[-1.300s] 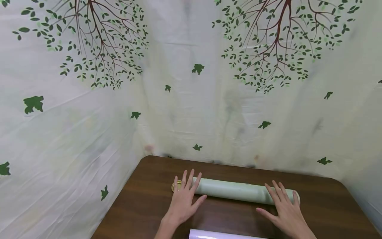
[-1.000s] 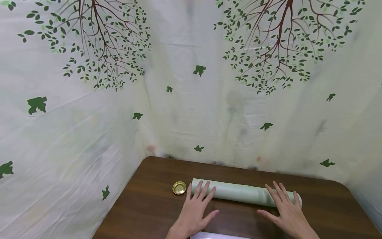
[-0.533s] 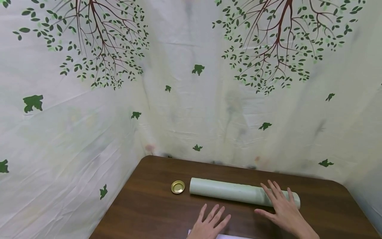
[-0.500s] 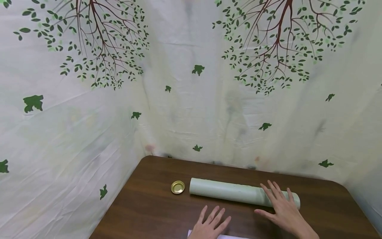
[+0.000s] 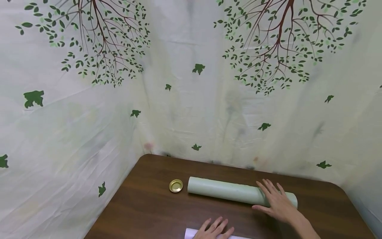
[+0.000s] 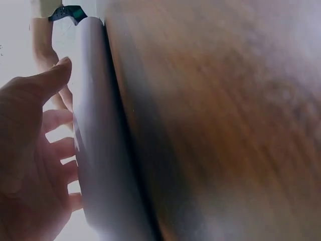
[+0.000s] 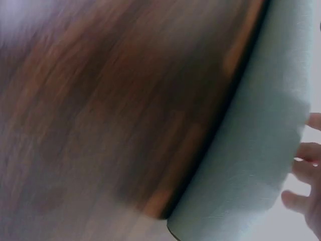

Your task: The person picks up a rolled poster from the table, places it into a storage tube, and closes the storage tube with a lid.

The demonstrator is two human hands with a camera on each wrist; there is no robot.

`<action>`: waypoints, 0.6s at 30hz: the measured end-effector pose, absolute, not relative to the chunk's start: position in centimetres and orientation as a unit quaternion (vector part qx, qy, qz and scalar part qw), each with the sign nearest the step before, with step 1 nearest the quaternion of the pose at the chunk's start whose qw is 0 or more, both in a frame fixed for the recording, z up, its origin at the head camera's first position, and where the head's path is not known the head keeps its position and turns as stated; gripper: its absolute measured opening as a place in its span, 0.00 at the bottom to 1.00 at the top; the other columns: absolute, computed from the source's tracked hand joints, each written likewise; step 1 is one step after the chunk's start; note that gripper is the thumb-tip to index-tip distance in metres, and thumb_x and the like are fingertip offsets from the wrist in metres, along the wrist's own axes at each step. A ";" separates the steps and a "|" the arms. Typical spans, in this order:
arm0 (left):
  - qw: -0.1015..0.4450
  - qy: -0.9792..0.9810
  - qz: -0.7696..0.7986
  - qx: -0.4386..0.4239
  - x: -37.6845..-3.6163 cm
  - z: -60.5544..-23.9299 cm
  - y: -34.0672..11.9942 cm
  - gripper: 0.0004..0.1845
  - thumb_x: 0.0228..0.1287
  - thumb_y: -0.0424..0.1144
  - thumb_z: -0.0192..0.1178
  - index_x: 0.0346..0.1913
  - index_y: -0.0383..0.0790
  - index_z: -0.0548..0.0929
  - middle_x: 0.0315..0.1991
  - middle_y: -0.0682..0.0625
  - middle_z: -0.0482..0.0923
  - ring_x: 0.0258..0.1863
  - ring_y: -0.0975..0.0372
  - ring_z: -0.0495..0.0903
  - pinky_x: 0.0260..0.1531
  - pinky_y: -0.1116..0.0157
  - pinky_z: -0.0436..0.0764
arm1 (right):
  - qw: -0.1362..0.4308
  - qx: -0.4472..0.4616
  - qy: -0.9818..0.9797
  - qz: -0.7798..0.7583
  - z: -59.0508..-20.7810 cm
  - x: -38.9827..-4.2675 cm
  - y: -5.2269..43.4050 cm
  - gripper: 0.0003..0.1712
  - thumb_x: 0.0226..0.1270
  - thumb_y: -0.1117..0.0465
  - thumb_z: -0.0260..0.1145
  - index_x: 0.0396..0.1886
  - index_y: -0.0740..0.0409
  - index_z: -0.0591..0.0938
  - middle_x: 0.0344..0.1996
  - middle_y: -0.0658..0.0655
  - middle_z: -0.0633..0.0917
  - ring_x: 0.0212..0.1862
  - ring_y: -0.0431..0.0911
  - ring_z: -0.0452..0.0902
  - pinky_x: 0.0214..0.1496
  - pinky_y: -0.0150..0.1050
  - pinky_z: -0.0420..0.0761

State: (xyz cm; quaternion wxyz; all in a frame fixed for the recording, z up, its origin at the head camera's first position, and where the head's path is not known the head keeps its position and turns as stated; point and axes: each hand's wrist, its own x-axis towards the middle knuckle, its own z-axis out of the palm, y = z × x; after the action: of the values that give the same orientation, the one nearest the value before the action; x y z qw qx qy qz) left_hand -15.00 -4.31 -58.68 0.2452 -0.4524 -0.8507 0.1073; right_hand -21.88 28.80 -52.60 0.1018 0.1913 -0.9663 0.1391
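A long pale green roll (image 5: 221, 189) lies across the dark wooden table (image 5: 140, 209) in the head view. Over its right part my right hand (image 5: 277, 204) is spread, fingers fairly straight and fingertips at its far side; the right wrist view shows those fingers (image 7: 308, 150) along the roll's edge. At the bottom of the head view my left hand (image 5: 213, 231) reaches over a pale lavender roll (image 5: 189, 233), most of which is cut off by the frame. In the left wrist view this roll (image 6: 103, 125) looks greyish, with the thumb raised and the fingertips right at its far edge.
A small round gold-coloured dish or lid (image 5: 176, 186) sits just left of the green roll's end. Behind and to the left of the table hang pale cloth walls (image 5: 179, 109) printed with trees and green leaves.
My left hand has left the green roll's left end and come back towards me, down to the lavender roll. My right hand stays over the green roll, shifted slightly left.
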 end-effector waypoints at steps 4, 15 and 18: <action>0.315 -0.834 0.112 -0.439 -14.9 -60.3 -3.8 0.29 0.73 0.70 0.48 0.73 0.69 0.72 0.67 0.64 0.78 0.66 0.70 0.78 0.52 0.68 0.80 | 0.111 0.212 -0.964 0.118 -52.8 -22.7 28.8 0.53 0.59 0.31 0.72 0.75 0.59 0.70 0.71 0.70 0.74 0.72 0.67 0.70 0.71 0.68 0.64; 0.404 -0.785 0.108 -0.458 -15.7 -63.2 -4.1 0.26 0.66 0.66 0.58 0.66 0.72 0.78 0.66 0.64 0.79 0.64 0.72 0.78 0.47 0.75 0.74 | 0.122 0.212 -0.966 0.086 -54.0 -24.2 28.8 0.53 0.57 0.27 0.71 0.71 0.61 0.75 0.62 0.65 0.82 0.63 0.62 0.78 0.63 0.64 0.75; 0.401 -0.781 0.097 -0.469 -15.8 -63.3 -4.4 0.22 0.63 0.66 0.59 0.60 0.74 0.81 0.65 0.66 0.79 0.63 0.74 0.77 0.48 0.76 0.68 | 0.135 0.202 -0.966 0.084 -54.6 -24.4 28.7 0.53 0.56 0.26 0.71 0.68 0.60 0.77 0.58 0.62 0.84 0.59 0.60 0.81 0.57 0.63 0.78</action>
State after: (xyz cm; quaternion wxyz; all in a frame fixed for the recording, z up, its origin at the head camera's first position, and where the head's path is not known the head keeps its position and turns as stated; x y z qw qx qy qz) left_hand -15.77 -4.43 -63.32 0.4007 -0.4692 -0.7809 0.0974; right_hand -24.44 28.75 -54.58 0.1351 0.2018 -0.9664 0.0839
